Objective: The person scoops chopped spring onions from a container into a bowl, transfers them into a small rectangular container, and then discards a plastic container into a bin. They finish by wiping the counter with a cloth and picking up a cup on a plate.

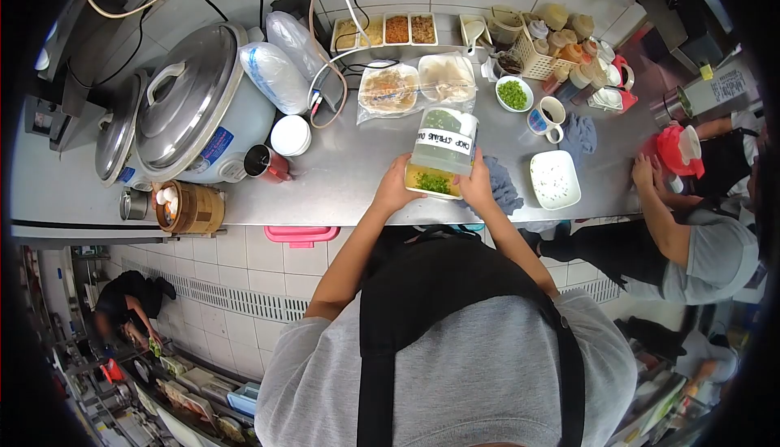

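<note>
Both of my hands hold a clear plastic tub (439,155) above the front part of the steel counter. A white label on it reads "CHOP SPRING ON…", and chopped green pieces with a yellowish tint show in its lower part. My left hand (394,189) wraps its lower left side. On the opposite side my right hand (478,182) is closed round the lower corner, beside a grey-blue cloth (502,187). I cannot tell whether the lower part is a separate container. Behind the tub lie two bagged food trays, one tray (389,90) left of the other (446,79).
Right on the counter (341,195) are a bowl of chopped greens (514,95), a mug (546,116), a white dish (556,181) and a sauce-bottle basket (543,61). Large lidded pots (195,98) and an egg basket (191,207) stand left. A person (691,244) works at right.
</note>
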`<state>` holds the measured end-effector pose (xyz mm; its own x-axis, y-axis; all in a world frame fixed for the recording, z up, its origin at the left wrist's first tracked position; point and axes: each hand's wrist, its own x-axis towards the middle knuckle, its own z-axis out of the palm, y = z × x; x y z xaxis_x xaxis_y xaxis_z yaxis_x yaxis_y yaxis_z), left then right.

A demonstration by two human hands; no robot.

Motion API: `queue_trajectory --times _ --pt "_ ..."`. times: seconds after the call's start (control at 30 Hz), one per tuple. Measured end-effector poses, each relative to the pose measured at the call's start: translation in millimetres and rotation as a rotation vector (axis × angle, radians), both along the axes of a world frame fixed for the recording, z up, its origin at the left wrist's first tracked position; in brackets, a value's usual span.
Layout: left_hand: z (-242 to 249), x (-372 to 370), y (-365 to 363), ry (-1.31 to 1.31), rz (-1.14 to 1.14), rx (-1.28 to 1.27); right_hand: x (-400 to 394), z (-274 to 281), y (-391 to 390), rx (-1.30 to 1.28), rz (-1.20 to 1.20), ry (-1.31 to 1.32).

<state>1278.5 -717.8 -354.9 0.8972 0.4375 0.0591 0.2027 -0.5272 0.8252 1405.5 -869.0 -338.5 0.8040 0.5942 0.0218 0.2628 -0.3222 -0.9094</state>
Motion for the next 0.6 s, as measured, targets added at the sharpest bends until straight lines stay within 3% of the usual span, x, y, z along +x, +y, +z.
queue_trajectory --times 0.37,0.6 --pt "-1 2 -2 -0.028 -0.007 -0.013 0 -1 -2 -0.024 0.02 -0.002" --pt "-8 5 -1 -0.011 -0.005 0.013 2 -29 -8 -0.078 0.009 -0.342"
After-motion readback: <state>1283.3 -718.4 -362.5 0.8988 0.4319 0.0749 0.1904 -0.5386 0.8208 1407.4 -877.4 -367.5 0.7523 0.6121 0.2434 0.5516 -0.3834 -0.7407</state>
